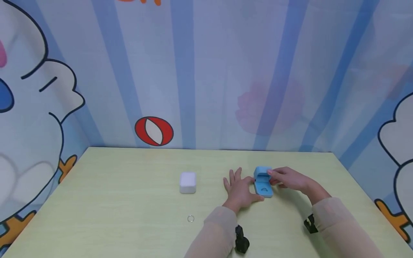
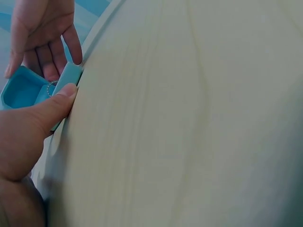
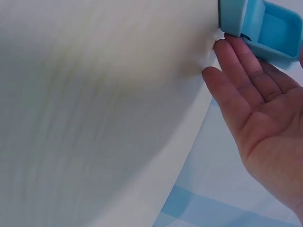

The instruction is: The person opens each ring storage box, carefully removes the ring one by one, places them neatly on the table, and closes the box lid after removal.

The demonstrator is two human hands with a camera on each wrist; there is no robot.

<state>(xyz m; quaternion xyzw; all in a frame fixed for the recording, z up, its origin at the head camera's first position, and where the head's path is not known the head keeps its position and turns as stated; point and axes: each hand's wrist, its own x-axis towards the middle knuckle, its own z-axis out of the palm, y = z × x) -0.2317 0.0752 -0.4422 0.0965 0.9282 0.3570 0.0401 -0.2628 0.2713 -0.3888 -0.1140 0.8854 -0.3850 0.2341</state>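
Observation:
A light blue ring box [image 1: 264, 189] sits on the table with its lid raised, and a ring [image 1: 264, 190] is in its base. My left hand [image 1: 240, 191] holds the box from the left, thumb at the front and index finger farther back, the other fingers spread. On the other side, my right hand [image 1: 290, 179] holds the raised lid at its right edge. The right wrist view shows the right hand's fingers [image 3: 232, 92] against the box's side; its thumb is mostly out of that frame. In the left wrist view, the left thumb [image 2: 59, 101] presses on the base.
Left of the hands stands a small white rounded box [image 1: 188, 182]. A second ring [image 1: 190, 218] lies nearer the front on the pale wooden table [image 1: 129, 200]. A striped cartoon-print cloth [image 1: 213, 79] hangs behind the table's back edge.

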